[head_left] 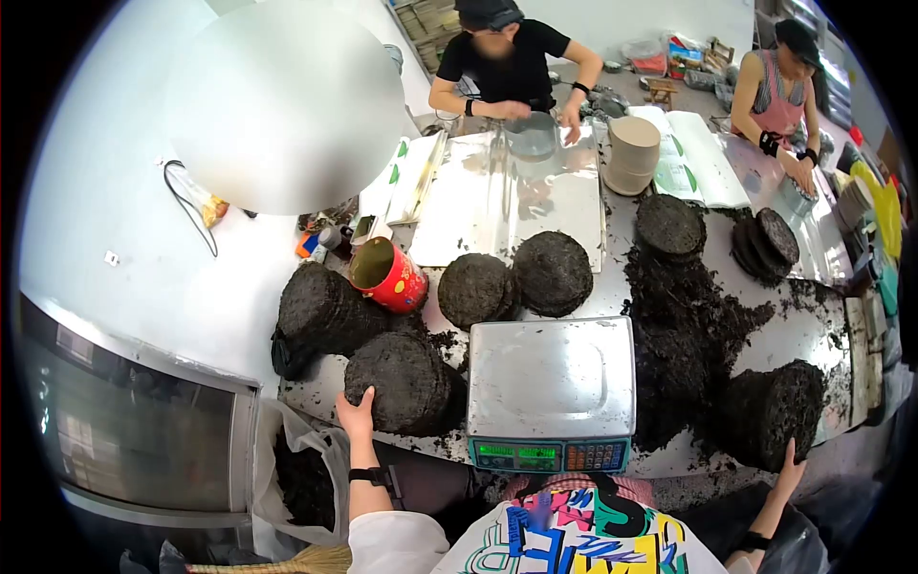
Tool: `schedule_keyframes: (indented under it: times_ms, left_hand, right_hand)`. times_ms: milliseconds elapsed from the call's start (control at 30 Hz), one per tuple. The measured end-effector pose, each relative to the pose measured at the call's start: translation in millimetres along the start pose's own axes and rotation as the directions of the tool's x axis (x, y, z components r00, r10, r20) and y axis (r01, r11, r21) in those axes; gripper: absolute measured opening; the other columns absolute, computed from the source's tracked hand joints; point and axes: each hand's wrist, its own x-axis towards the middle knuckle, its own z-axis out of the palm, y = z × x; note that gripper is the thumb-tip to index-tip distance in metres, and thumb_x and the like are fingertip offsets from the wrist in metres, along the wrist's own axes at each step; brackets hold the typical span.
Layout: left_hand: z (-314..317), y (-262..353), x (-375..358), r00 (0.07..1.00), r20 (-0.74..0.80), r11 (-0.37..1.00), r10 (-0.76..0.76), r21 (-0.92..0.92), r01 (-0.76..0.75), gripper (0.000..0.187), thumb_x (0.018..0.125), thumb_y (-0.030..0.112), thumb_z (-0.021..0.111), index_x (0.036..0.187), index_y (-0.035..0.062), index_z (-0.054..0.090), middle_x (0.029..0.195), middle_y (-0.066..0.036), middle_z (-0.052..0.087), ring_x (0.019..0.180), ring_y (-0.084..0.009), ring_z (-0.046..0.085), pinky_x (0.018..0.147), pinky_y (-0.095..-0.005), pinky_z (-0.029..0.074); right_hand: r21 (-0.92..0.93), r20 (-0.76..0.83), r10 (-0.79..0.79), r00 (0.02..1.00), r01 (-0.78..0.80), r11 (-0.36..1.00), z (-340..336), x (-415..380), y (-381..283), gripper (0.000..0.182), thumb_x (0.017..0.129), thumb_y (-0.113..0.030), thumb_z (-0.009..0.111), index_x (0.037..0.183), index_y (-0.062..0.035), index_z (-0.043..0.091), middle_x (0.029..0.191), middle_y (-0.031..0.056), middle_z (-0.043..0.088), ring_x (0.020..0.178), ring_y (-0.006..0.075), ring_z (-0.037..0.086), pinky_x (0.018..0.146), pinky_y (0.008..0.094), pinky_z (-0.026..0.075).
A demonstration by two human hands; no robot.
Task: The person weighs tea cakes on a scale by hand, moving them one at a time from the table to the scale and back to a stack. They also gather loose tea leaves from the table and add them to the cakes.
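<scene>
Head view, steel table point(813, 330), loose dark crumbs point(688, 306), white wall point(105, 172)

Black cakes point(402, 381), red tin point(390, 275)

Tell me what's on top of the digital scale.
Nothing sits on the digital scale; its steel platter is bare. Dark crumbs lie on the table around it. What is under the scale is hidden.

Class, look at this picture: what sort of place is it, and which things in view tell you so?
Probably a small workshop where pressed tea cakes are weighed and wrapped. Clues: a digital scale on a metal table, stacks of dark round cakes with loose crumbs, and other people handling sheets of wrapping paper.
</scene>
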Motion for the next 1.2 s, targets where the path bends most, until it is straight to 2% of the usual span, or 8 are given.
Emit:
schedule_keyframes:
  times_ms: [300, 400, 500, 567, 667, 800, 1067, 1200]
  left_hand:
    - [-46, 21, -8, 0.979, 0.195, 0.623, -0.051, -0.76, 0.184, 0.068, 0.084, 0.025, 0.067, 0.136, 0.0019, 0.029, 0.13, -0.019, 0.044, 0.115, -0.0344, 0.049, 0.089, -0.047, 0.045]
    - [-24, -1, 5, 0.865, 0.499, 0.312, -0.048, -0.816, 0.487, 0.07, 0.084, 0.018, 0.067, 0.137, -0.0011, 0.026, 0.131, -0.019, 0.043, 0.11, -0.0343, 0.052, 0.083, -0.0469, 0.05]
    - [9, 62, -72, 0.772, 0.606, 0.296, 0.189, -0.785, 0.544, 0.049, 0.086, 0.016, 0.063, 0.127, 0.0018, 0.039, 0.119, -0.015, 0.053, 0.105, -0.0297, 0.055, 0.083, -0.0447, 0.05]
    - [65, 81, -121, 0.7, 0.658, 0.464, 0.277, -0.73, 0.502, 0.051, 0.086, 0.018, 0.063, 0.126, 0.0002, 0.036, 0.115, -0.016, 0.053, 0.102, -0.026, 0.055, 0.083, -0.0391, 0.048]
    - [87, 130, -196, 0.67, 0.611, 0.796, 0.421, -0.604, 0.051, 0.055, 0.09, 0.024, 0.058, 0.129, -0.0024, 0.03, 0.117, -0.018, 0.049, 0.106, -0.0232, 0.05, 0.089, -0.0345, 0.042]
    - [115, 119, -203, 0.741, 0.482, 0.705, 0.467, -0.709, 0.018, 0.046, 0.095, 0.026, 0.048, 0.127, -0.004, 0.035, 0.118, -0.017, 0.049, 0.109, -0.0221, 0.048, 0.095, -0.0327, 0.037]
    - [57, 38, -162, 0.884, 0.306, 0.627, 0.353, -0.779, 0.019, 0.04, 0.1, 0.034, 0.035, 0.124, 0.0036, 0.044, 0.118, -0.01, 0.052, 0.107, -0.0204, 0.052, 0.087, -0.0323, 0.042]
    - [45, 29, -156, 0.878, 0.281, 0.554, 0.388, -0.832, 0.022, 0.039, 0.1, 0.032, 0.034, 0.123, 0.0024, 0.046, 0.114, -0.011, 0.054, 0.103, -0.019, 0.055, 0.084, -0.0303, 0.045]
  right_hand:
    - [-0.369, -0.032, -0.582, 0.812, 0.532, 0.762, -21, 71, -15, 0.065, 0.083, -0.035, 0.066, 0.127, 0.0086, 0.044, 0.123, 0.0225, 0.052, 0.113, 0.0358, 0.049, 0.099, 0.038, 0.036]
    - [0.652, 0.058, -0.306, 0.95, 0.196, 0.733, -38, 37, -59, 0.05, 0.085, -0.024, 0.065, 0.123, 0.0047, 0.049, 0.116, 0.0141, 0.056, 0.105, 0.0268, 0.055, 0.09, 0.0355, 0.044]
    - [0.762, 0.39, -0.191, 0.901, -0.199, 0.616, -13, -22, -110, 0.039, 0.084, -0.019, 0.062, 0.118, -0.0027, 0.053, 0.116, 0.0098, 0.057, 0.104, 0.024, 0.056, 0.089, 0.0356, 0.046]
    - [0.588, 0.347, -0.386, 0.855, 0.123, 0.799, 34, -67, -126, 0.042, 0.08, -0.017, 0.063, 0.116, 0.0015, 0.054, 0.107, 0.0127, 0.057, 0.101, 0.0207, 0.053, 0.092, 0.0332, 0.04]
    - [0.463, 0.413, -0.602, 0.684, 0.411, 0.785, 88, -188, -168, 0.031, 0.076, 0.004, 0.057, 0.106, -0.0026, 0.057, 0.096, 0.0082, 0.056, 0.091, 0.0203, 0.056, 0.077, 0.0294, 0.045]
    - [0.609, 0.351, -0.911, -0.215, 0.791, 0.048, 115, -266, -191, 0.038, 0.07, -0.001, 0.062, 0.107, -0.0094, 0.061, 0.113, 0.0105, 0.057, 0.105, 0.0299, 0.055, 0.09, 0.0435, 0.043]
    - [0.357, 0.582, -0.612, 0.535, 0.508, 0.784, 160, -196, -58, 0.024, 0.073, 0.0, 0.062, 0.096, -0.0029, 0.057, 0.095, 0.0108, 0.054, 0.09, 0.0231, 0.056, 0.078, 0.0311, 0.045]
    - [0.273, 0.611, -0.598, 0.519, 0.57, 0.775, 188, -159, 33, 0.02, 0.075, 0.0, 0.06, 0.094, -0.0051, 0.059, 0.092, 0.007, 0.055, 0.082, 0.019, 0.055, 0.074, 0.0284, 0.045]
